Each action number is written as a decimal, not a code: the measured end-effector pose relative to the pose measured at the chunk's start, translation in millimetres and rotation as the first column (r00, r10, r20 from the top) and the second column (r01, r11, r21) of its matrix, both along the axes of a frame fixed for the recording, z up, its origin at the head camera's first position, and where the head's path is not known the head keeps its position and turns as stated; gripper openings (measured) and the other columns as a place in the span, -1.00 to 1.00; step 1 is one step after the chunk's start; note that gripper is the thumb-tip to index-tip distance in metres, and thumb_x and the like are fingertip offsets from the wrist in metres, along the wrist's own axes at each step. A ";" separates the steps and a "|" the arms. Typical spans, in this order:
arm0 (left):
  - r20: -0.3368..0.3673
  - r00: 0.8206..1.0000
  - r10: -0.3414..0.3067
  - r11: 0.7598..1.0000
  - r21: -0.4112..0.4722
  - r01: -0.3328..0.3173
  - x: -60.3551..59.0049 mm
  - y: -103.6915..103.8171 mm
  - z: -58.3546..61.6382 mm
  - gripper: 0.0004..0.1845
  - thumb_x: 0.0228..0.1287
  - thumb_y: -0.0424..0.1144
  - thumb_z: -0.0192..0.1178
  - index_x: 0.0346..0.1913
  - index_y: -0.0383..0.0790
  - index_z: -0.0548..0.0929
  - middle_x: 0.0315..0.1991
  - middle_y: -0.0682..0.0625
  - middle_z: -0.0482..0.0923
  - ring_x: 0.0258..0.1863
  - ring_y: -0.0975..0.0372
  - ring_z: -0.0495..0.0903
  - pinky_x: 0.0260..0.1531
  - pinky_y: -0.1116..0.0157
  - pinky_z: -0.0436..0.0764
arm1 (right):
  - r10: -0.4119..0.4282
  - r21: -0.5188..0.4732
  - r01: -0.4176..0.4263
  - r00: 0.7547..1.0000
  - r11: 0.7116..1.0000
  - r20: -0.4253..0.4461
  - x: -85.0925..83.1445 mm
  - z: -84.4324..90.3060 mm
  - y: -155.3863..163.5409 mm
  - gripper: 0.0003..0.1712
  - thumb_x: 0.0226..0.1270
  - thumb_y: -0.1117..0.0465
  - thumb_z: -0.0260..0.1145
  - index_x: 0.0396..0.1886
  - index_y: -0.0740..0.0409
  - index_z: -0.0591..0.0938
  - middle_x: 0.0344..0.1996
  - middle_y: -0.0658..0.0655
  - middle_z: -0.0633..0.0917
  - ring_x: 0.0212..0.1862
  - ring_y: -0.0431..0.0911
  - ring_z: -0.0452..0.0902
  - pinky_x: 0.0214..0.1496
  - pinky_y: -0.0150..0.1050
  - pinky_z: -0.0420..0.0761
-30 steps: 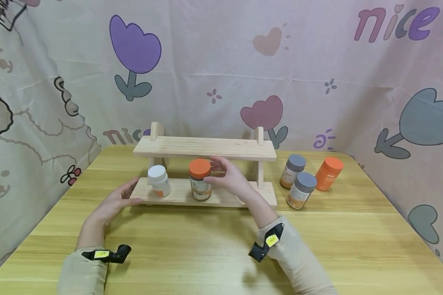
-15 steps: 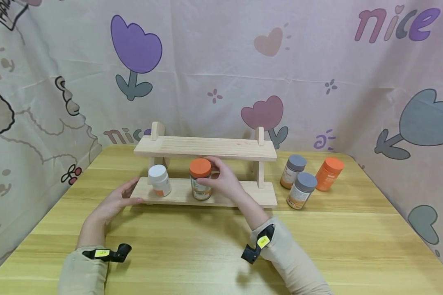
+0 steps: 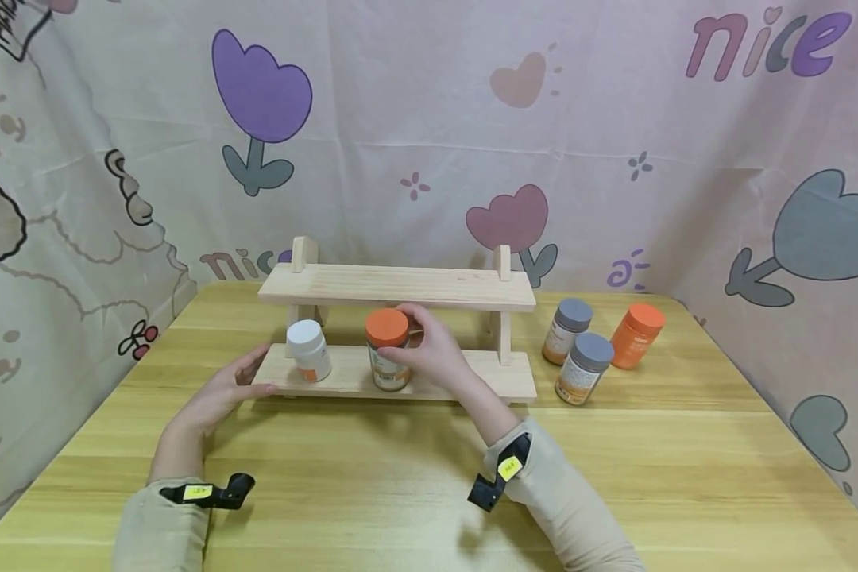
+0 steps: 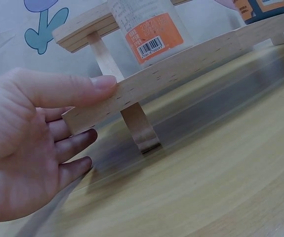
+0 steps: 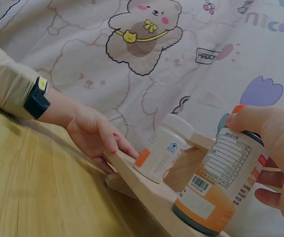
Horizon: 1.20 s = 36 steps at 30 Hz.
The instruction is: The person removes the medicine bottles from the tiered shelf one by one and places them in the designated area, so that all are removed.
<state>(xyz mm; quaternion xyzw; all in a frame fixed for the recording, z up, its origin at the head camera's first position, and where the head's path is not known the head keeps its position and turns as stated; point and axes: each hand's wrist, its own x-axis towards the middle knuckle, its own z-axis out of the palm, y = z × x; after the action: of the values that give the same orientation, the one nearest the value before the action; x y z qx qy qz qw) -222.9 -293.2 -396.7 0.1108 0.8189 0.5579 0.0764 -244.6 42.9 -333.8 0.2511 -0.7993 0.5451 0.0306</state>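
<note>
A two-tier wooden shelf (image 3: 396,287) stands on the table. My left hand (image 3: 218,391) holds the left end of its lower board, thumb (image 4: 102,85) along the front edge and fingers beyond the end. On that board a white pill bottle (image 3: 309,350) stands upright near the left hand. To its right is a dark pill bottle (image 3: 389,367) with an orange cap and a white-and-orange label. My right hand (image 3: 436,349) grips this bottle near its cap, thumb in front and fingers behind. In the right wrist view the bottle's base (image 5: 196,222) is right at the lower board.
Right of the shelf, two grey-capped bottles (image 3: 572,318) and an orange bottle (image 3: 636,338) stand grouped on the wooden table (image 3: 372,492). The upper board overhangs behind the held bottle. A printed cloth (image 3: 400,95) hangs behind the table.
My right hand has moved slightly left, and its thumb has come across the front of the orange-capped bottle. The bottle stays in nearly the same place; the left hand has not moved.
</note>
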 end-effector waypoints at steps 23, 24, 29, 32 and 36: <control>-0.007 0.999 -0.033 0.999 0.007 0.033 -1.2 3.0 0.4 -0.12 0.25 -0.25 0.19 0.45 -0.32 -0.15 0.41 -0.30 -0.06 0.34 -0.15 0.00 -0.01 0.60 0.29 | -0.028 -0.002 0.028 0.990 1.000 -0.138 19.0 26.0 50.3 -0.37 0.01 0.26 0.46 0.13 0.19 0.47 -0.09 0.09 0.61 -0.07 -0.08 0.51 -0.02 -0.18 0.54; -0.011 0.999 -0.036 0.999 0.010 0.036 -1.3 2.8 0.3 -0.12 0.24 -0.25 0.19 0.45 -0.33 -0.15 0.42 -0.30 -0.07 0.34 -0.15 -0.01 -0.05 0.64 0.28 | -0.031 -0.006 0.030 0.989 1.000 -0.145 19.1 26.9 54.9 -0.37 0.02 0.26 0.45 0.13 0.21 0.46 -0.09 0.10 0.61 -0.07 -0.08 0.51 -0.02 -0.18 0.54; 0.000 1.000 -0.024 1.000 0.014 0.024 -0.1 1.5 0.4 -0.11 0.23 -0.29 0.19 0.45 -0.34 -0.16 0.43 -0.29 -0.15 0.37 -0.16 -0.12 0.30 0.15 0.14 | -0.061 -0.038 0.057 0.989 0.998 -0.132 19.2 31.4 78.1 -0.38 0.03 0.31 0.42 0.14 0.26 0.44 -0.07 0.17 0.59 -0.06 -0.03 0.49 0.00 -0.12 0.52; 0.014 1.000 -0.010 1.000 0.023 0.010 0.9 1.1 1.1 -0.09 0.21 -0.31 0.20 0.44 -0.36 -0.18 0.43 -0.32 -0.22 0.37 -0.21 -0.19 0.24 -0.23 -0.09 | -0.105 -0.059 0.099 0.989 0.993 -0.108 20.1 35.4 92.7 -0.38 0.04 0.32 0.41 0.15 0.25 0.44 -0.04 0.19 0.58 -0.04 -0.05 0.48 0.03 -0.16 0.49; 0.013 1.000 -0.006 1.000 0.026 0.006 1.8 1.1 1.4 -0.09 0.21 -0.33 0.20 0.44 -0.37 -0.18 0.42 -0.35 -0.22 0.36 -0.24 -0.18 0.23 -0.25 -0.09 | -0.169 -0.085 0.160 0.980 0.983 -0.106 21.3 40.5 112.8 -0.37 0.02 0.34 0.40 0.15 0.27 0.43 -0.03 0.20 0.57 -0.05 -0.11 0.47 0.03 -0.24 0.48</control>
<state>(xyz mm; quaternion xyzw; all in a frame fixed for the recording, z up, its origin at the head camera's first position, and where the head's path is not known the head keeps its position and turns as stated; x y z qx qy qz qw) -221.1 -292.1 -395.2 0.1106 0.8108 0.5689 0.0821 -223.3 155.7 -293.3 0.2130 -0.7929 0.5558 0.1304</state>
